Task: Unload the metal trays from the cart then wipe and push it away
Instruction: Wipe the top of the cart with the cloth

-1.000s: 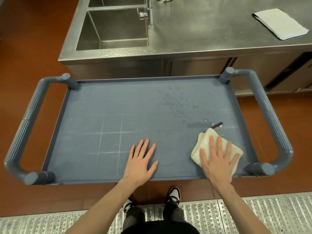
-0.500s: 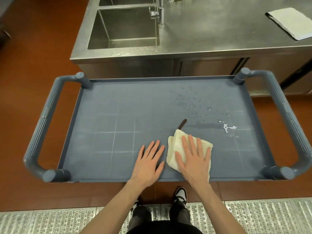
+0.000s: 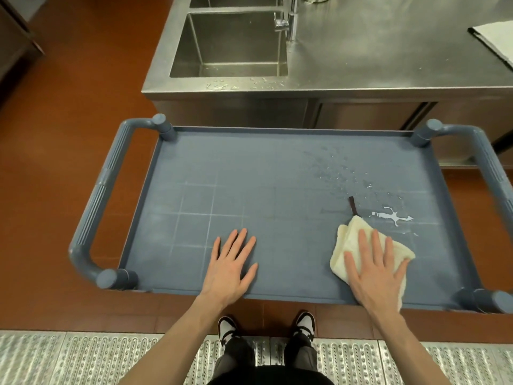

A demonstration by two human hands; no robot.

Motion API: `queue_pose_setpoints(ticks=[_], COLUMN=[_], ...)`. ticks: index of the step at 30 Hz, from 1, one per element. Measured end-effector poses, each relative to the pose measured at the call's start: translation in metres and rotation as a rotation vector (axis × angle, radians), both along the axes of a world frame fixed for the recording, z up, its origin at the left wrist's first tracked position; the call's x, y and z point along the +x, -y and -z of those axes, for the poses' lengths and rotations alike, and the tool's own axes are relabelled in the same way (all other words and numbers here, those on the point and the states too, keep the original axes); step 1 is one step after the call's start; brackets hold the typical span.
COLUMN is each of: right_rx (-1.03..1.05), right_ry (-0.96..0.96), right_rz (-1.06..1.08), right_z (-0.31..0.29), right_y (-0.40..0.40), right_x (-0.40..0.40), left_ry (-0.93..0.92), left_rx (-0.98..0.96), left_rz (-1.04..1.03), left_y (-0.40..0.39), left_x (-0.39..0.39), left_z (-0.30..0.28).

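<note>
Nearest the viewer, a perforated metal floor grating (image 3: 83,359) runs along the bottom edge, with a pair of black-and-white shoes (image 3: 266,326) standing where it meets the red-brown floor. Just beyond, the blue-grey plastic cart (image 3: 277,173) has its near rim against the person's front, and no metal trays lie on its top, so the unloading looks done and the wiping step is in hand

The left hand (image 3: 231,269) lies flat on the cart's near edge, fingers straight and spread, holding nothing; it seems to steady the cart. The right hand (image 3: 377,273) presses flat, fingers straight, on a folded cream cloth (image 3: 348,240) at the near right of the top, without curling round it. A dark hanging loop on the cloth (image 3: 353,205) points away from the person

Just beyond the cloth and to its right sits a small white puddle (image 3: 391,216), untouched, and farther in a scatter of fine water droplets (image 3: 336,176) spreads toward the back rim. Judging by this, the next move calls for sliding the cloth forward and right over the puddle, then on through the droplets, keeping firm flat pressure

Behind the cart stands a stainless steel counter (image 3: 374,65) with a sink basin (image 3: 230,43) and tap (image 3: 288,20); a folded white cloth (image 3: 497,37) lies at its far right
</note>
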State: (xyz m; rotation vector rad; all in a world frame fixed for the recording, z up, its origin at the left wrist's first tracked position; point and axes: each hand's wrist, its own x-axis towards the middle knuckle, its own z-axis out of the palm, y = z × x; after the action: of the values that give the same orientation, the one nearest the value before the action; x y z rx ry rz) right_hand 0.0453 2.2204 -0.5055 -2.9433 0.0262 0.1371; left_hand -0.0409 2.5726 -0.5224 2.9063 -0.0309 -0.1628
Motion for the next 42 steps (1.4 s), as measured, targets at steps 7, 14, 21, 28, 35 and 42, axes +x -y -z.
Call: queue_pose_setpoints(ticks=[7, 14, 21, 28, 35, 42], right_rx=[-0.023, 0.015, 0.008, -0.019, -0.021, -0.039], right_ry=[0.051, 0.07, 0.076, 0.024, 0.025, 0.064], right_rz=[-0.215, -0.384, -0.276, 0.006, 0.009, -0.215], right_z=[0.002, -0.001, 0.003, -0.002, 0.003, 0.008], right_y=[-0.092, -0.171, -0.129, -0.066, -0.094, -0.182], right_x=[-0.017, -0.037, -0.032, -0.022, -0.025, -0.044], left_ry=[0.027, 0.042, 0.09, 0.111, 0.134, 0.148], left_rx=[-0.028, -0.044, -0.089, -0.067, -0.071, -0.107], left_rz=[-0.008, 0.0, -0.031, -0.049, -0.119, -0.126], left_y=[0.004, -0.001, -0.022, -0.054, -0.07, -0.067], left_x=[0.001, -0.001, -0.008, -0.013, -0.02, -0.018], left_z=[0.002, 0.002, 0.0, -0.001, 0.0, -0.003])
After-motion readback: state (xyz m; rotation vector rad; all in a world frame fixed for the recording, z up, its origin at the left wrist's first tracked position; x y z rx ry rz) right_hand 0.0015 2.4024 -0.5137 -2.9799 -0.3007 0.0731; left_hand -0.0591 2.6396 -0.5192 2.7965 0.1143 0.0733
